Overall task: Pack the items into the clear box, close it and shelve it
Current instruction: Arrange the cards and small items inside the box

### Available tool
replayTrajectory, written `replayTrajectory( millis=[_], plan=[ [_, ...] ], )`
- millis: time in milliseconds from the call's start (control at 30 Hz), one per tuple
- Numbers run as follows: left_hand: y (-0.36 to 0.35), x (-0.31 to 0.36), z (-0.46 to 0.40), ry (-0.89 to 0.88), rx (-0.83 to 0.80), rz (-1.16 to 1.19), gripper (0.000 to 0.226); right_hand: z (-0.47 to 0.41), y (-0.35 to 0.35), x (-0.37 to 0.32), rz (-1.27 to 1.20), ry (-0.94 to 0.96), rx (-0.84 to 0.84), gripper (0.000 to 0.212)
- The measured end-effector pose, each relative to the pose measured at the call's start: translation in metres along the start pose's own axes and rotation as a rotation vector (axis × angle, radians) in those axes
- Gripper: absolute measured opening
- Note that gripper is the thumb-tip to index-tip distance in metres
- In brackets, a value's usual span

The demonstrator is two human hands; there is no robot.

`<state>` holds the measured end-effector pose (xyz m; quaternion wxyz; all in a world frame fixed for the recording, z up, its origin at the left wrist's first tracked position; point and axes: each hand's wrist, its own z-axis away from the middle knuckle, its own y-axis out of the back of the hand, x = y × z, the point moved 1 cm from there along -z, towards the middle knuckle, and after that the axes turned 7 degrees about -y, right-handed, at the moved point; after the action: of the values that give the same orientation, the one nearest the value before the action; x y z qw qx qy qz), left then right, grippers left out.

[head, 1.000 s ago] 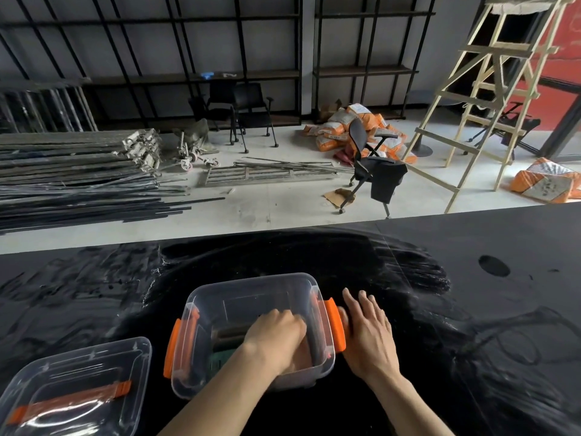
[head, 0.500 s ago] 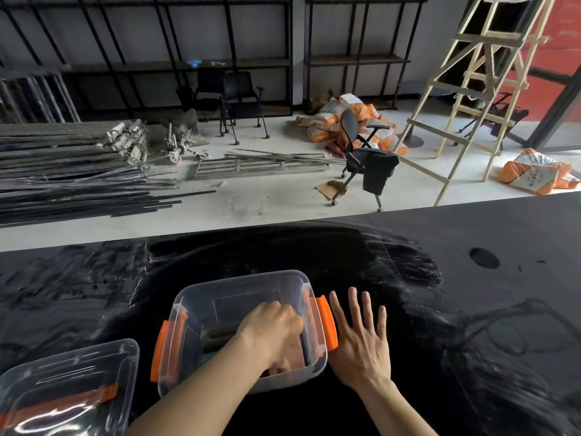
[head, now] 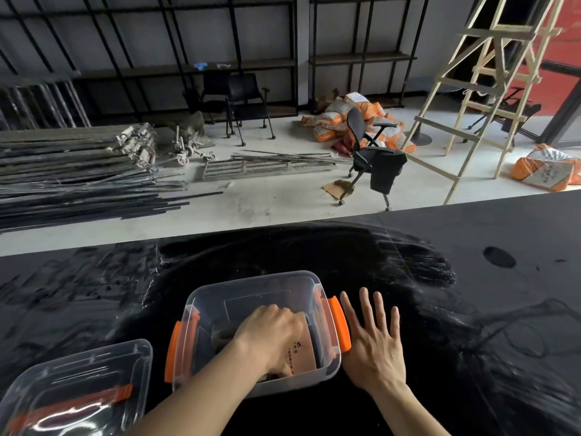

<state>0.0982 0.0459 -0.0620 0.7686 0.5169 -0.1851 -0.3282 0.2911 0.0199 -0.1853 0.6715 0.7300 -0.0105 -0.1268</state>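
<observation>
The clear box [head: 251, 279] with orange latches [head: 172, 354] stands open on the black table [head: 487, 325], straight in front of me. My left hand [head: 270, 332] reaches down inside it, fingers curled around a brown printed carton [head: 304, 352] that leans against the right wall. A dark item [head: 225, 334] lies under the hand, mostly hidden. Outside the box, my right hand [head: 372, 341] lies flat on the table with fingers spread, its edge against the right latch [head: 340, 325]. The clear lid [head: 78, 382], with an orange handle, lies at the lower left.
Beyond the table's far edge is a concrete floor with a pile of metal bars [head: 72, 174], an office chair [head: 374, 158], orange sacks [head: 345, 118] and a wooden ladder [head: 490, 77]. Black shelving [head: 239, 62] lines the back wall.
My right hand's fingers have spread apart on the table. My left hand has shifted in the box, so more of the brown carton shows. The view has tilted slightly.
</observation>
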Motion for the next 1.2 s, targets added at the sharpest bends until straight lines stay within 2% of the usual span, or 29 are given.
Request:
replayTrajectory(
  millis=[133, 200, 233, 300, 367, 433, 500, 567, 633, 700, 767, 900, 1067, 1200],
  plan=[
    [0.004, -0.003, 0.008, -0.035, 0.024, -0.065, 0.055, 0.0, 0.009, 0.0, -0.029, -0.023, -0.097, 0.082],
    [0.01, -0.013, 0.02, -0.045, 0.064, -0.05, 0.05, -0.006, 0.033, -0.004, -0.183, -0.112, -0.157, 0.066],
    [0.012, -0.022, 0.028, -0.041, 0.101, -0.036, 0.044, -0.01, 0.054, -0.006, -0.31, -0.174, -0.121, 0.048],
    [0.012, -0.036, 0.042, -0.046, 0.17, -0.081, 0.039, -0.019, 0.099, -0.014, -0.536, -0.229, 0.094, 0.018],
    [0.008, -0.043, 0.051, -0.096, 0.16, -0.169, 0.048, -0.022, 0.14, -0.032, -0.582, -0.086, 0.337, 0.012],
    [0.0, -0.044, 0.056, -0.132, 0.139, -0.162, 0.056, -0.016, 0.168, -0.064, -0.559, 0.145, 0.391, 0.013],
    [-0.008, -0.047, 0.057, -0.116, 0.144, -0.138, 0.056, -0.004, 0.174, -0.099, -0.476, 0.369, 0.212, 0.017],
    [-0.011, -0.051, 0.061, -0.064, 0.167, -0.111, 0.054, 0.005, 0.157, -0.122, -0.24, 0.506, -0.115, 0.024],
    [-0.011, -0.051, 0.066, -0.03, 0.208, -0.094, 0.053, 0.009, 0.138, -0.135, 0.023, 0.498, -0.441, 0.025],
    [-0.009, -0.052, 0.074, -0.061, 0.258, -0.109, 0.053, 0.01, 0.123, -0.142, 0.108, 0.423, -0.628, 0.025],
    [-0.009, -0.056, 0.085, -0.061, 0.312, -0.085, 0.051, 0.008, 0.115, -0.145, 0.111, 0.394, -0.679, 0.024],
    [-0.015, -0.071, 0.107, 0.014, 0.378, 0.021, 0.032, 0.003, 0.103, -0.145, 0.146, 0.338, -0.735, 0.023],
    [-0.028, -0.076, 0.12, 0.074, 0.404, 0.098, 0.046, 0.002, 0.1, -0.147, 0.173, 0.298, -0.74, 0.026],
    [-0.027, -0.076, 0.12, 0.064, 0.487, 0.179, 0.038, 0.002, 0.102, -0.146, 0.189, 0.308, -0.759, 0.026]
  ],
)
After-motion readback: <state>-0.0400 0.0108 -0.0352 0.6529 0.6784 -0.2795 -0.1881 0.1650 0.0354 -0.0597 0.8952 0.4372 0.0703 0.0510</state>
